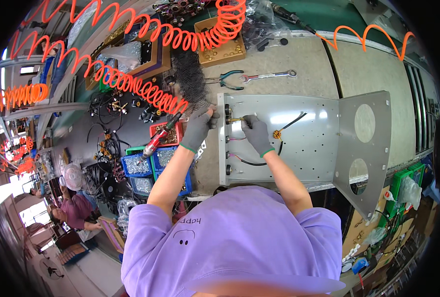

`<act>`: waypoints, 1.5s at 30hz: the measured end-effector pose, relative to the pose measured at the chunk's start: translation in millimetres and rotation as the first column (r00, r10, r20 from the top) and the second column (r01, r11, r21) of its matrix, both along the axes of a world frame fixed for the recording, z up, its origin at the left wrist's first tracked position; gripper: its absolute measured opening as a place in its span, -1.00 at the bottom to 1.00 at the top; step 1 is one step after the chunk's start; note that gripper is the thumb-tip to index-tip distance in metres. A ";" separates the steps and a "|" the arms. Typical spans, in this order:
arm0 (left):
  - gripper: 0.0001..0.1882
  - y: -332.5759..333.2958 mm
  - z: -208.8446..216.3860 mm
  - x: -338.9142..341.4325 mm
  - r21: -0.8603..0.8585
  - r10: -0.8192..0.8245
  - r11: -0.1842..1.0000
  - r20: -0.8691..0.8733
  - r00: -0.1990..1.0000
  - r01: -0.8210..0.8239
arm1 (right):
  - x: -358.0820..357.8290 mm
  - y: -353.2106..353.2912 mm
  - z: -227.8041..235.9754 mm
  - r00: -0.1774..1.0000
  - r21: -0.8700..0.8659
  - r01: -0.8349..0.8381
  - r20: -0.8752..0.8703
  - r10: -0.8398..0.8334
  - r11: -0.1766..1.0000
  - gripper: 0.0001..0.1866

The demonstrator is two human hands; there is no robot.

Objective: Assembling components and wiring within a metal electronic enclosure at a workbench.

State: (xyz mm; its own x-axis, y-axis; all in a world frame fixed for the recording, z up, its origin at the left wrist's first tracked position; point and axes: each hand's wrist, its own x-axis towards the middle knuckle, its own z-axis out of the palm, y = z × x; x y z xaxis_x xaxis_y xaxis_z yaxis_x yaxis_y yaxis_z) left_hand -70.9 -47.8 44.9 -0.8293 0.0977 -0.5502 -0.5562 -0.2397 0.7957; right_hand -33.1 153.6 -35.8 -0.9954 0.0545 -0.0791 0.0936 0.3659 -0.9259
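A grey sheet-metal enclosure (pixel 299 143) lies in front of me, with black round terminals (pixel 228 110) in a row along its left wall. My right hand (pixel 256 132), in a grey glove, is inside it, fingers closed on a thin brass-coloured stud (pixel 236 120) that reaches to one terminal. Just outside that wall is my gloved left hand (pixel 198 129), its fingers curled close to the panel; whatever they hold is hidden. Black cable (pixel 252 163) runs from the lower terminals through a yellow-and-black ring coil (pixel 277 134) on the enclosure floor.
Beyond the enclosure lie pliers (pixel 228 79) and a wrench (pixel 269 76). A red power driver (pixel 156 141) hangs on an orange coiled hose (pixel 150 91) near my left forearm. Blue bins (pixel 136 166) of fasteners stand at left. The perforated end panel (pixel 366 143) rises at right.
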 end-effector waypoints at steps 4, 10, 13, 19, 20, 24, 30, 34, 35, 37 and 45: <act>-0.79 -6.9 -4.4 8.9 -0.019 0.064 0.998 0.010 0.998 -0.064 | 0.1 -6.8 -3.8 1.000 0.017 -0.005 -0.007 0.006 1.000 -0.85; -0.79 -7.4 -10.4 20.5 0.006 0.109 0.994 0.017 0.994 -0.109 | 3.5 -15.8 -17.6 1.000 -0.037 -0.003 0.020 0.003 0.999 -0.84; -0.80 -12.6 -12.8 24.1 -0.012 0.120 0.993 0.023 0.992 -0.120 | 2.4 -12.0 -12.2 0.998 -0.127 -0.055 0.005 0.056 0.990 -0.81; -0.80 -27.5 -18.5 29.7 -0.016 0.158 0.987 0.034 0.987 -0.158 | -6.8 -12.3 -0.6 0.974 -0.333 -0.005 0.210 0.080 0.943 -0.77; -0.80 -28.7 -17.9 31.2 -0.016 0.164 0.986 0.033 0.986 -0.164 | -7.9 -11.3 -1.3 0.967 -0.373 -0.043 0.219 0.132 0.927 -0.75; -0.80 -35.8 -19.1 38.7 0.006 0.203 0.979 0.050 0.978 -0.204 | -15.4 -3.7 2.4 0.934 -0.456 -0.111 0.257 0.250 0.883 -0.72; -0.79 -41.6 -21.4 50.8 0.013 0.240 0.970 0.077 0.968 -0.242 | -28.6 -5.5 -3.5 0.922 -0.279 -0.283 0.184 0.340 0.918 -0.77; -0.77 -35.4 -17.0 58.5 -0.008 0.220 0.975 0.070 0.973 -0.220 | -24.9 -10.0 -16.6 0.923 -0.287 -0.257 0.210 0.323 0.923 -0.74; -0.74 -33.6 -12.2 59.6 0.006 0.207 0.978 0.076 0.975 -0.208 | -25.4 -10.2 -21.8 0.928 -0.164 -0.287 0.197 0.316 0.944 -0.73; -0.72 -31.0 -11.1 63.8 0.080 0.250 0.964 0.067 0.966 -0.255 | -26.9 -9.2 -31.8 0.928 -0.036 -0.326 0.179 0.327 0.945 -0.72; -0.66 -34.7 -1.3 103.5 0.080 0.309 0.948 0.005 0.951 -0.309 | -20.6 -17.2 -16.1 0.958 -0.347 -0.114 0.210 0.196 0.931 -0.73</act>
State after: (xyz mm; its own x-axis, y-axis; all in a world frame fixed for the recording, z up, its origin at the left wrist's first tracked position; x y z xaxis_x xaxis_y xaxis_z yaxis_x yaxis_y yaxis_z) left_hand 32.7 -82.5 43.6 -0.8300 -0.1212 -0.5445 -0.4387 -0.4610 0.7714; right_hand -53.7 136.4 -51.9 -0.9389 -0.1688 -0.2998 0.2914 0.0733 -0.9538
